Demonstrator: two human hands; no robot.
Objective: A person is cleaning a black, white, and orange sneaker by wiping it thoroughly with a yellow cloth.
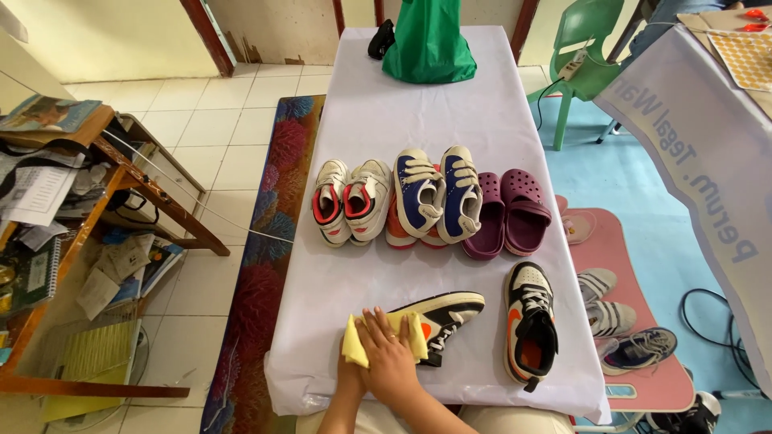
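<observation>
At six o'clock on the white-covered table [378,120], a black, white and orange sneaker [441,316] is lying on its side, toe pointing toward two o'clock. One hand [386,350] is pressing a yellow cloth [354,344] flat against the sneaker's heel end, fingers spread and palm down, the wrist coming straight up from the near edge. Which hand this is I cannot tell for sure, and the other seems to be tucked beneath it, its grip hidden. The sneaker is looking light and fairly stiff in the sole but soft at the collar, so holding it at the heel or by the midsole would probably be steadying it best; the cloth is limp and is sliding easily. Its upright mate [530,325] is standing at three o'clock from it. Farther back, at twelve o'clock, pairs of small sneakers [352,201] and purple clogs [508,213] are sitting in a row, with a green bag [429,44] beyond.
</observation>
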